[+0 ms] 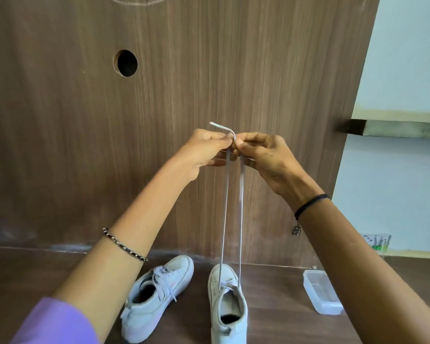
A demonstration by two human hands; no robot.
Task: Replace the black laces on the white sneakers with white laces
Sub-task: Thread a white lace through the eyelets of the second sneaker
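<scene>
Left hand (204, 150) & right hand (266, 157) are raised, touching, fingers pinching both ends of a flat white lace (240, 207). Its 2 strands run down to a white low-top sneaker (227, 306) on the dark wood surface (271, 294). A 2nd white sneaker w/ white laces (154, 294) sits just left of it.

white lace (240, 207) stretched up from upright sneaker (230, 328), laced sneaker (157, 291) beside
</scene>
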